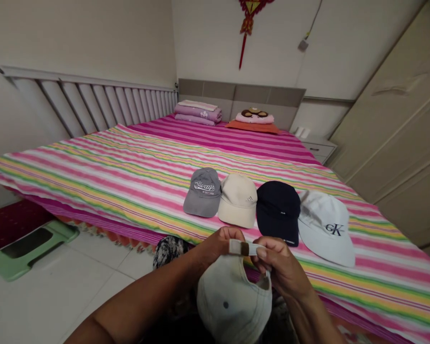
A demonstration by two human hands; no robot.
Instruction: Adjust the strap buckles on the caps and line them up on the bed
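Down low, in front of the bed (93, 172), both hands grasp a pale cap (232, 301) by its back strap (244, 248): the left hand (215, 246) pinches one end of the strap, the right hand (281, 265) the other. Beyond them, four caps lie in a row on the striped cover: grey cap (202, 192), cream cap (238, 199), navy cap (277, 210), white cap (326, 227).
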